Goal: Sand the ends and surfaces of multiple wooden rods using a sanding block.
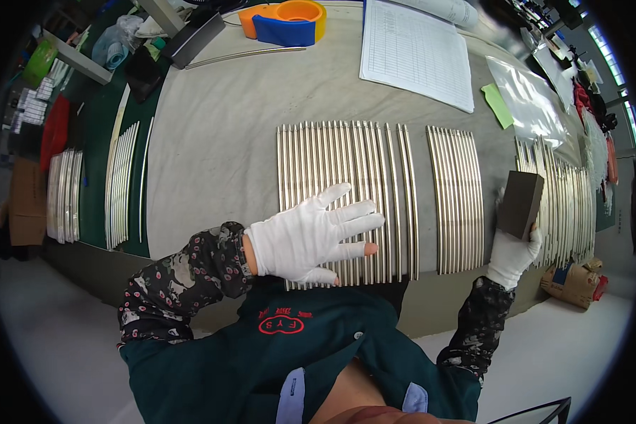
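Observation:
My left hand (314, 237), in a white glove with bare tips showing at two fingers, lies spread across a row of slim silver metal rods (332, 162) in front of me. A few rods at that row's right end lie slightly apart from the others. In my gloved right hand (514, 254) is a dark grey rectangular block (521, 203), gripped upright near the right side of the table. Between my hands lies a second, narrower group of rods (456, 201). Just right of the block, a denser bundle of rods (565, 205) is partly hidden by it.
An orange and blue tape dispenser (284, 25), a long dark box (194, 37) and a single rod (246, 56) lie at the back. Lined paper sheets (417, 56) and clear plastic bags (530, 99) sit back right. More rods (122, 187) lie on the green surface at left.

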